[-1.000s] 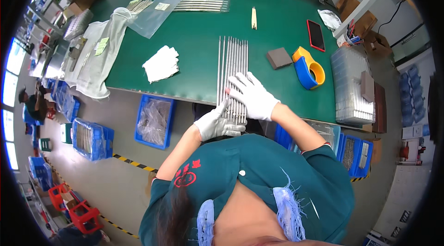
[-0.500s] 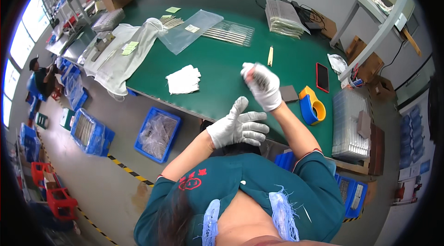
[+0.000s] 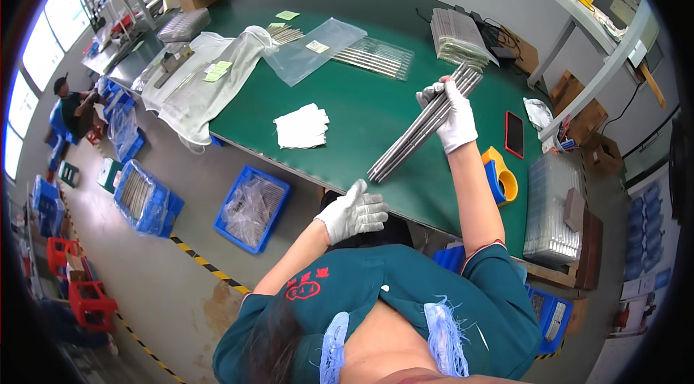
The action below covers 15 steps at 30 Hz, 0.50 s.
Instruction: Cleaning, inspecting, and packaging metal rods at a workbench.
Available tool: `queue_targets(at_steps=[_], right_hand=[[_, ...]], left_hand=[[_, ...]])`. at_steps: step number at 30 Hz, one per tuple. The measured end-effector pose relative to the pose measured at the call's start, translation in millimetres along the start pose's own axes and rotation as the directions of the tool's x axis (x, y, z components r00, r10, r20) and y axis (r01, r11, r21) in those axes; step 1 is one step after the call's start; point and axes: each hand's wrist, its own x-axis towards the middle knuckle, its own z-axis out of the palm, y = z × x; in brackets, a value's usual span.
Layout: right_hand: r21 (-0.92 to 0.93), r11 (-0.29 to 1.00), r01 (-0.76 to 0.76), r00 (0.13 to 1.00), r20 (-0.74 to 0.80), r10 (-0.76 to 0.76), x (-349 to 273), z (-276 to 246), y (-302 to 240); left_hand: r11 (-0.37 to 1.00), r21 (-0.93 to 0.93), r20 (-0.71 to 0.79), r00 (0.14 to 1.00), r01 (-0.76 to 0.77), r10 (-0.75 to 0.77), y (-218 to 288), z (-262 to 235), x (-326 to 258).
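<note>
A bundle of slim grey metal rods (image 3: 419, 133) slants over the green table, its near end toward the table's front edge. My right hand (image 3: 454, 118), in a white glove with bare fingertips showing, is closed round the upper part of the bundle. Below the bundle's near end is my left hand (image 3: 353, 215), also gloved in white, with its fingers stretched out, thumb apart and nothing held. It stays apart from the rods, by the table's front edge. A pair of spare white gloves (image 3: 301, 126) lies on the table to the left of the bundle.
A clear plastic tray with rods (image 3: 376, 59) and a plastic bag (image 3: 309, 52) lie behind. On the right are a yellow-and-blue tape dispenser (image 3: 500, 176), a phone (image 3: 514, 134) and stacked clear trays (image 3: 553, 203). A blue crate (image 3: 251, 209) stands on the floor at left.
The rod bundle, not clearly visible before, now shows lengthwise in my right hand, which was blurred and has moved right. My left hand has shifted left and slightly lower.
</note>
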Motion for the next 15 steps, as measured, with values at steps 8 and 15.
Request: queue_targets(at_steps=[8, 15], right_hand=[[0.380, 0.755, -0.535, 0.779, -0.124, 0.615, -9, -70, 75], [-0.913, -0.384, -0.135, 0.946, -0.235, 0.225, -13, -51, 23]], left_hand=[[0.970, 0.213, 0.076, 0.987, 0.121, -0.140, -3, 32, -8], [0.976, 0.181, 0.110, 0.983, 0.125, -0.146, 15, 22, -11]])
